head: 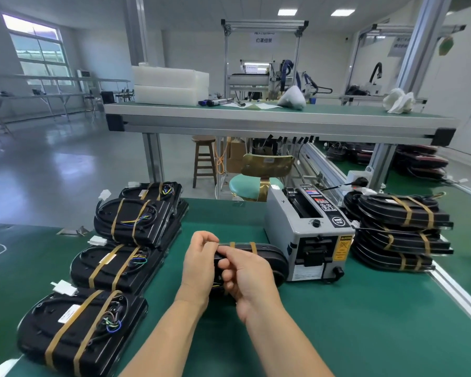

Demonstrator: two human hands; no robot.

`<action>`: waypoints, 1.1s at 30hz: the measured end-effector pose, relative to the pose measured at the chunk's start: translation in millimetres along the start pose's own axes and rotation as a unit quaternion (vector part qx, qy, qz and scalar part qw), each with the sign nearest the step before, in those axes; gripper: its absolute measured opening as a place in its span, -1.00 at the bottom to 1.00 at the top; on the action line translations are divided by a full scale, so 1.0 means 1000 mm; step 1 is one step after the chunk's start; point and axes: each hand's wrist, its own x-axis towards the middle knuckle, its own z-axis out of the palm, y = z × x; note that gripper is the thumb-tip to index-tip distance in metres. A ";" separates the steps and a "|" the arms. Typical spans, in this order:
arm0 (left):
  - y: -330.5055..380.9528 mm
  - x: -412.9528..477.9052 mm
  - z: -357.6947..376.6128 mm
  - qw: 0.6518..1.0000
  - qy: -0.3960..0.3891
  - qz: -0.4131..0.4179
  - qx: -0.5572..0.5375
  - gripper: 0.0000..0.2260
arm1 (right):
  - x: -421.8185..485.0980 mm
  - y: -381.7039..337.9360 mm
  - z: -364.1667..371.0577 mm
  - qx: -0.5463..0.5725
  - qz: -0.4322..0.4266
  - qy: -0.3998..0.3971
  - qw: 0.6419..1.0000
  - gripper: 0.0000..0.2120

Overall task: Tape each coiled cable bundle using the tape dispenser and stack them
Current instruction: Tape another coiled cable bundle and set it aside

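Hard to see much of the cable bundle (267, 257) in the middle of the table (337, 336), near end buried behind both hands. Left hand (199, 263) curled round that near end, fingertips pinched together up at the top edge, maybe on a thin clear strip, honestly too small to call. Right hand (246, 278) curled against the same end just beside it, fingers bent inward, thumb out of sight. Only the far half of the bundle showing: black, flat, two tan tape bands across it, just beside the front of the tape dispenser (307, 235). Can't read the dispenser's labels either. Right of it, a stack of taped bundles (400, 229), lower layers partly hidden. Down the left side, a row of taped bundles (82, 330) with white connectors and coloured wire ends, nearest one cut off by the bottom edge. Green mat on the table, aluminium rail along the right edge. Beyond that, a raised green shelf (337, 111) with white foam blocks (169, 87), a wooden stool (203, 161) and a teal chair (252, 183) underneath, glossy grey floor (52, 164), big window (38, 50) off to the left.
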 end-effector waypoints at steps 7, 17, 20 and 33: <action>-0.017 0.003 -0.007 0.996 0.010 0.027 0.085 -0.84 | 0.016 -0.009 -0.069 -0.022 -0.171 0.233 0.957 -0.91; -0.023 0.001 -0.008 0.993 -0.005 0.062 0.099 -0.96 | 0.053 -0.040 -0.138 0.035 -0.122 0.314 0.941 -0.94; -0.021 0.002 -0.008 0.993 -0.018 0.067 0.091 -0.96 | 0.057 -0.044 -0.136 0.034 -0.109 0.313 0.943 -0.89; 0.004 -0.012 0.006 0.842 -0.040 0.296 0.449 -0.59 | 0.059 -0.049 -0.131 -0.029 -0.100 0.350 0.931 -0.91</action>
